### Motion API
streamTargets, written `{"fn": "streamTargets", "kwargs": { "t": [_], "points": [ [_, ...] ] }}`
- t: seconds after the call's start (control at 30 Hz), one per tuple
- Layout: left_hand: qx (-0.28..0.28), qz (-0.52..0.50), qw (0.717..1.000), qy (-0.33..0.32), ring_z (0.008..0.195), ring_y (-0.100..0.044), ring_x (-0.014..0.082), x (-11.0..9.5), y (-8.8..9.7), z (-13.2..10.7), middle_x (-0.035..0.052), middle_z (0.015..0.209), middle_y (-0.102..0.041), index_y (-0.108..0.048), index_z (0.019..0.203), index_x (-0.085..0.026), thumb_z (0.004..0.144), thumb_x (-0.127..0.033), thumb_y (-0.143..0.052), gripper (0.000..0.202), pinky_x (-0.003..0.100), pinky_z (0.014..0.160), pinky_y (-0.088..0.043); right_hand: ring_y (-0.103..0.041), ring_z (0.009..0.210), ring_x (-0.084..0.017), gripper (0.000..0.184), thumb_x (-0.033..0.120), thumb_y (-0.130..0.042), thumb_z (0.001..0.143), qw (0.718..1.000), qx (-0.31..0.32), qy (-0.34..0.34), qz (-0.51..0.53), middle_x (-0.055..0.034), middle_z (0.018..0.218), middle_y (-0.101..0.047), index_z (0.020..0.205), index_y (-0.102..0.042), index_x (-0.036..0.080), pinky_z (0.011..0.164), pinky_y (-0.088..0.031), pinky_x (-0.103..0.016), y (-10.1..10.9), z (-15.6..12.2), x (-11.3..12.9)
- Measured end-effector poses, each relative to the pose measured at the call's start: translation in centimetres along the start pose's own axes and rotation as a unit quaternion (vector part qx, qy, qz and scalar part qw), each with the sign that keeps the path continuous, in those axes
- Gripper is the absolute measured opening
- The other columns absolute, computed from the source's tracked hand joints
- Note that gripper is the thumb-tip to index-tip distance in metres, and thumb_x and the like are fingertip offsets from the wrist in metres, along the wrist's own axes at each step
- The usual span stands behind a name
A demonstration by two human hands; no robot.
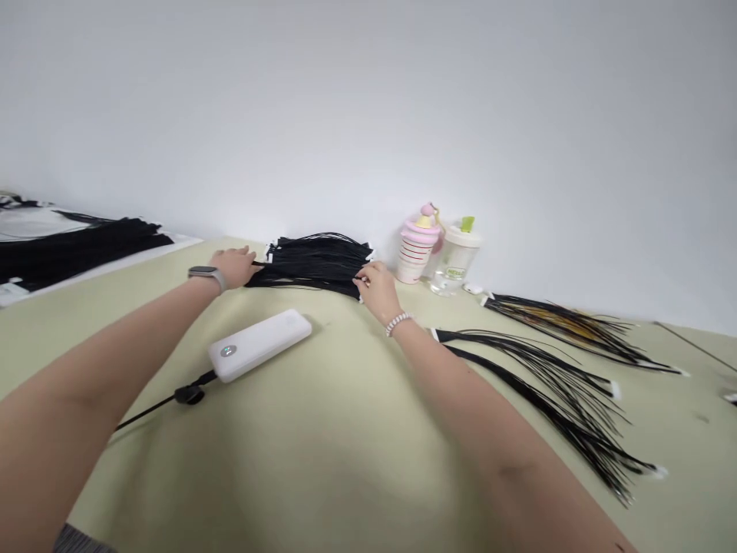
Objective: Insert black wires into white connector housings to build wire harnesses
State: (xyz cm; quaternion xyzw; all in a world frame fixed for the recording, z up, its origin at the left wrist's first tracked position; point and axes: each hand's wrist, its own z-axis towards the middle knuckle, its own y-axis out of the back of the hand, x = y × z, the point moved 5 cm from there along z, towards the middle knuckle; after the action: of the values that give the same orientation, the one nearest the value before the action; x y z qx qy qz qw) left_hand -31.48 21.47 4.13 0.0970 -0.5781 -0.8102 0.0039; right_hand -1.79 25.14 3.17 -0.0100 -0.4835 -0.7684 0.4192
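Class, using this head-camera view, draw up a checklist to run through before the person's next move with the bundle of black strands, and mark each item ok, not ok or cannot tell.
1. Left hand at the black strand bundle: ok, at its left end.
2. Right hand at the bundle: ok, at its right end.
3. Firm grip by either hand: cannot tell.
4. White power bank apart from the bundle: ok, lying in front of it.
5. Loose black strands apart from the bundle: ok, lying to the right.
6. Striped cup clear of the right hand: cannot tell, very close.
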Motion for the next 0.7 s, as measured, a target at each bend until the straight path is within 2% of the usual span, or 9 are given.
{"fn": "streamTargets", "kwargs": {
  "t": [0.1,0.2,0.33,0.43,0.5,0.57,0.63,0.7],
  "points": [
    [0.048,0.029,0.998,0.041,0.124,-0.033,0.0339,1.0,-3.5,1.3,0.0222,0.138,-0.034,-0.040,0.127,0.001,0.079,-0.053,-0.042,0.072,0.044,0.101,-0.024,-0.051,0.104,-0.018,0.027,0.031,-0.050,0.086,0.997,0.043,0.002,-0.065,-0.0077,0.116,-0.052,0.106,-0.055,0.015,0.090,-0.043,-0.041,-2.4,0.1,-1.2],
    [0.076,0.042,0.993,0.073,0.128,-0.026,0.0375,2.0,-5.6,2.1,0.0245,0.142,-0.025,-0.022,0.137,0.001,0.081,-0.052,-0.037,0.079,0.049,0.101,-0.022,-0.048,0.110,-0.020,0.030,0.032,-0.050,0.086,0.990,0.074,-0.003,-0.119,-0.0082,0.121,-0.050,0.111,-0.053,0.016,0.093,-0.039,-0.044,-3.5,0.0,-2.3],
    [0.078,0.050,0.992,0.090,0.133,-0.014,0.0369,2.5,-6.3,2.5,0.0214,0.147,-0.011,-0.008,0.141,-0.004,0.082,-0.053,-0.033,0.081,0.051,0.104,-0.013,-0.046,0.112,-0.021,0.031,0.032,-0.050,0.086,0.982,0.099,-0.006,-0.161,-0.0082,0.123,-0.048,0.113,-0.052,0.017,0.095,-0.037,-0.046,-3.6,0.2,-2.5],
    [0.074,0.051,0.988,0.123,0.132,-0.014,0.0425,2.4,-6.0,2.3,0.0254,0.146,-0.006,-0.004,0.142,-0.003,0.080,-0.056,-0.034,0.086,0.055,0.101,-0.016,-0.044,0.115,-0.022,0.033,0.033,-0.050,0.086,0.979,0.112,0.002,-0.171,-0.0084,0.125,-0.047,0.114,-0.052,0.017,0.096,-0.035,-0.048,-3.1,0.0,-1.7],
    [0.069,0.051,0.987,0.138,0.130,-0.014,0.0463,2.0,-5.5,2.1,0.0286,0.145,-0.006,-0.004,0.141,-0.002,0.078,-0.056,-0.037,0.090,0.057,0.099,-0.019,-0.041,0.119,-0.023,0.037,0.035,-0.051,0.085,0.978,0.119,0.017,-0.170,-0.0091,0.131,-0.042,0.118,-0.050,0.018,0.098,-0.033,-0.047,-2.0,-0.3,-1.0],
    [0.059,0.049,0.989,0.129,0.131,-0.013,0.0464,1.2,-4.6,2.0,0.0274,0.146,-0.005,-0.005,0.141,-0.003,0.077,-0.057,-0.040,0.091,0.057,0.100,-0.018,-0.036,0.124,-0.023,0.043,0.036,-0.050,0.085,0.978,0.119,0.034,-0.169,-0.0095,0.138,-0.034,0.125,-0.046,0.020,0.102,-0.029,-0.042,0.1,-0.9,-0.7],
    [0.043,0.044,0.993,0.105,0.132,-0.010,0.0444,0.0,-3.3,1.8,0.0244,0.147,-0.003,-0.005,0.142,-0.006,0.077,-0.059,-0.038,0.090,0.057,0.101,-0.017,-0.030,0.128,-0.022,0.047,0.035,-0.047,0.086,0.977,0.114,0.042,-0.173,-0.0094,0.143,-0.027,0.131,-0.040,0.022,0.104,-0.026,-0.037,3.1,-1.7,-1.0],
    [0.022,0.038,0.997,0.069,0.134,-0.009,0.0420,-1.8,-1.8,1.6,0.0229,0.147,-0.002,-0.005,0.142,-0.009,0.076,-0.060,-0.035,0.089,0.055,0.102,-0.018,-0.030,0.128,-0.023,0.049,0.033,-0.045,0.087,0.976,0.116,0.034,-0.181,-0.0103,0.142,-0.027,0.133,-0.037,0.021,0.103,-0.026,-0.036,6.6,-2.9,-2.1]
  ]
}}
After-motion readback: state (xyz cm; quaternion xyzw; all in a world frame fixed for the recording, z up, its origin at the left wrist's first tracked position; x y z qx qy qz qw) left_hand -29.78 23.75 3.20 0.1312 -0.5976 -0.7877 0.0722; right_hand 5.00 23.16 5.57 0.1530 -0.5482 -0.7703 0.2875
